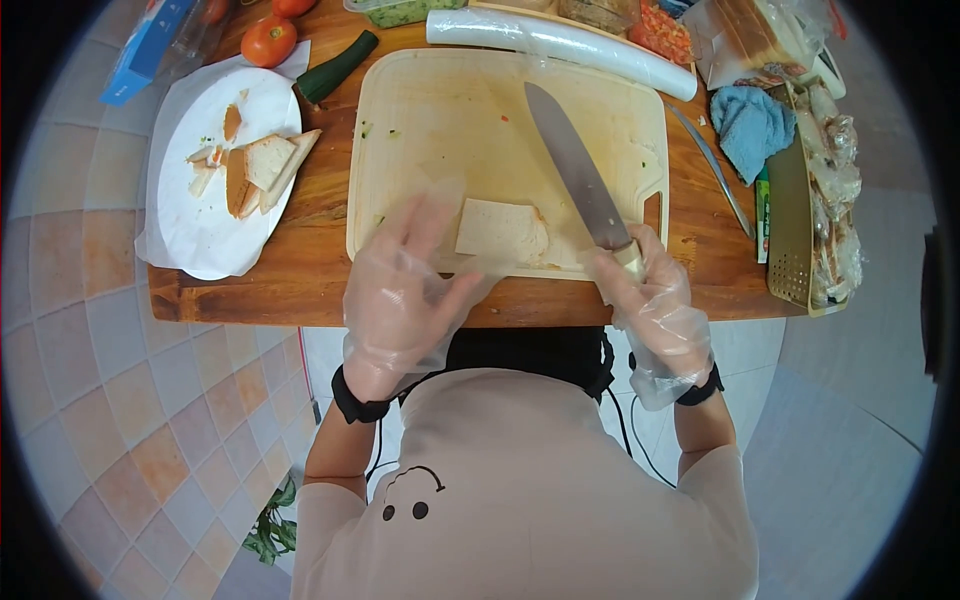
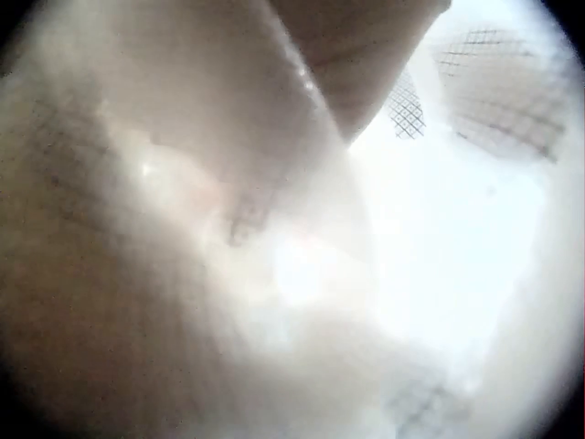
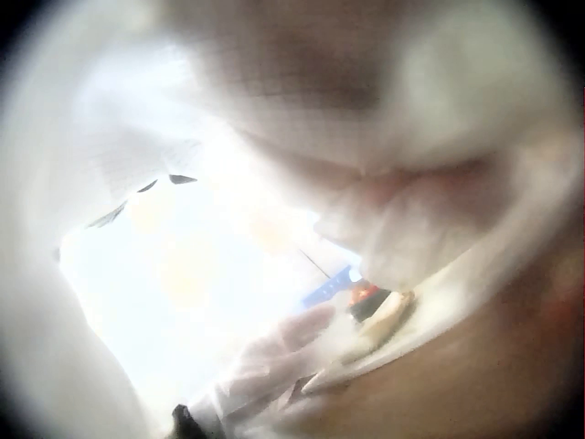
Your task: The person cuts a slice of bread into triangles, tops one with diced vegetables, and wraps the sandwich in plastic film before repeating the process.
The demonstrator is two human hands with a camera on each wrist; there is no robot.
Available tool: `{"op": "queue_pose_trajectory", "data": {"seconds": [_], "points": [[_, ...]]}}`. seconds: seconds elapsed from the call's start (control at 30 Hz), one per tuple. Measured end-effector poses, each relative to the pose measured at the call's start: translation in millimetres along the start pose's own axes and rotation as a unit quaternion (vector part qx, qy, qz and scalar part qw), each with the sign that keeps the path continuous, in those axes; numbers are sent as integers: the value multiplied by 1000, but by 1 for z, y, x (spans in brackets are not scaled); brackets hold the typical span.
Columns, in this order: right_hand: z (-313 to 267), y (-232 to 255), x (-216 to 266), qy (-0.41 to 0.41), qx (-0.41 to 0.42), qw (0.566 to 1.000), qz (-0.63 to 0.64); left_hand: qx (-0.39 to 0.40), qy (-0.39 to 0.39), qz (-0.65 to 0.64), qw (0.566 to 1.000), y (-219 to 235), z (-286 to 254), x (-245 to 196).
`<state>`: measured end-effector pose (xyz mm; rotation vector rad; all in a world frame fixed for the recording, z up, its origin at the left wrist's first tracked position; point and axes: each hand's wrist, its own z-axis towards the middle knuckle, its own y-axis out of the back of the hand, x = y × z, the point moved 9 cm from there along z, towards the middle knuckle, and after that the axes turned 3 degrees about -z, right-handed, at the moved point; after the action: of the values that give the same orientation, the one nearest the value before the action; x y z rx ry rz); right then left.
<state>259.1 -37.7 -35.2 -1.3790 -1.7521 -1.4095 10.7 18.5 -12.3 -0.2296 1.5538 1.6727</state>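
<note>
A piece of white bread (image 1: 500,230) lies flat near the front edge of the cream cutting board (image 1: 430,120). My left hand (image 1: 398,290), in a clear plastic glove, is just left of the bread over the board's front edge, its fingers extended and holding nothing. My right hand (image 1: 658,300), gloved too, grips the handle of a large kitchen knife (image 1: 575,160) at the board's front right. The blade points away and slants left above the board. Glove plastic blurs most of both wrist views; the left hand (image 3: 283,352) shows low in the right one.
Left of the board, a white plate (image 1: 180,245) carries bread offcuts (image 1: 268,163). Behind stand a tomato (image 1: 268,41), a cucumber piece (image 1: 338,68) and a plastic wrap roll (image 1: 560,52). At right are a narrow blade (image 1: 715,170), a blue cloth (image 1: 752,130) and a basket (image 1: 790,220).
</note>
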Motion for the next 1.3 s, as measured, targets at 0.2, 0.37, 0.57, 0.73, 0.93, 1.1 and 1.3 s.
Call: {"op": "queue_pose_trajectory", "data": {"seconds": [0.2,0.37,0.57,0.73,0.93,1.1,1.3], "points": [[-4,-9,3,-68,15,997,41,78,-42,64,994,-13,16,-15],[-9,-13,0,-71,5,991,114,165,-34,125,978,-26,30,-17],[-11,-8,-3,-73,-20,989,126,112,-150,263,946,-9,43,-34],[-12,11,-14,-86,-53,987,121,83,-99,54,990,-34,18,-48],[-11,19,-12,-77,-66,986,136,73,-101,207,970,-61,17,-62],[-5,27,-1,15,-15,999,-43,96,-159,162,969,-53,-4,-53],[1,12,41,269,14,902,-337,33,-129,79,988,-33,-12,-45]]}}
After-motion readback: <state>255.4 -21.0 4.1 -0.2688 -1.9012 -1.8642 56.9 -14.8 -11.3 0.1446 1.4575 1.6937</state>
